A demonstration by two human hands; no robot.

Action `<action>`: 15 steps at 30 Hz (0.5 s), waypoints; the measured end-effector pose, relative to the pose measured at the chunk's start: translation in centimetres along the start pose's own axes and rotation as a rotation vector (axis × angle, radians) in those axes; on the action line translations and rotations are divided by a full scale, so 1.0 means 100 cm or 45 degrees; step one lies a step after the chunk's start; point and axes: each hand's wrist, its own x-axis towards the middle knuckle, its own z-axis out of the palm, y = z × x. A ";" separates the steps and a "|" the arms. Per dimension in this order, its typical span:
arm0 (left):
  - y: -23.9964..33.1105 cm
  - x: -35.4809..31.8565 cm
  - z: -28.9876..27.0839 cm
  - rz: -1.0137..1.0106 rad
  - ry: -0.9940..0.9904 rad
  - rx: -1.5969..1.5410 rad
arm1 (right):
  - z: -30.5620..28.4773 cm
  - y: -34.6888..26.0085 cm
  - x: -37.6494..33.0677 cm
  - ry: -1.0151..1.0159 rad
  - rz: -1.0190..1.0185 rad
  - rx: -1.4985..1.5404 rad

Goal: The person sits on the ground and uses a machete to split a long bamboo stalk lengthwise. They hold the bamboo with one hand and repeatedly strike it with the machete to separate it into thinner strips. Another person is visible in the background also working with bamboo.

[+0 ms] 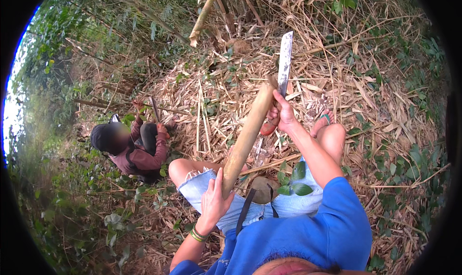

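Note:
A thick, yellowish-brown bamboo piece (250, 130) slants up from my lap, its far end pointing away and slightly right. My left hand (213, 204) is closed around its near end. At the far end, my right hand (284, 115) grips a machete, whose reddish-brown handle butt (268, 127) shows below the fingers. The long machete blade (285, 61) points away from me, dark-stained with a bright strip. A finger of my right hand lies against the bamboo's far end. Whether the blade touches the bamboo is hidden by that hand.
At the left a co-worker (137, 152) in a dark cap sits low, holding a blade. Dry leaf litter (317, 97) covers the ground. A leafy green sprig (296, 181) overlaps my right thigh, beside a round brownish thing (263, 190). A cut pole (204, 15) stands far ahead.

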 end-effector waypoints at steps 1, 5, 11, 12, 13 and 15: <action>-0.002 -0.001 0.004 0.013 0.037 0.033 | 0.001 -0.003 -0.001 0.021 0.019 -0.054; -0.005 0.004 0.010 -0.133 -0.146 -0.066 | -0.002 -0.002 0.000 -0.026 0.037 0.026; -0.011 0.027 0.010 -0.253 -0.675 -1.074 | 0.001 -0.006 -0.002 -0.051 0.040 -0.019; -0.008 0.031 0.009 -0.262 -0.774 -1.321 | 0.001 -0.009 -0.001 -0.058 0.032 -0.025; -0.015 0.036 0.010 -0.240 -1.005 -1.472 | 0.000 -0.010 -0.001 -0.060 0.029 -0.029; -0.025 0.037 0.019 -0.289 -1.147 -1.835 | -0.002 -0.012 0.000 -0.063 0.008 0.042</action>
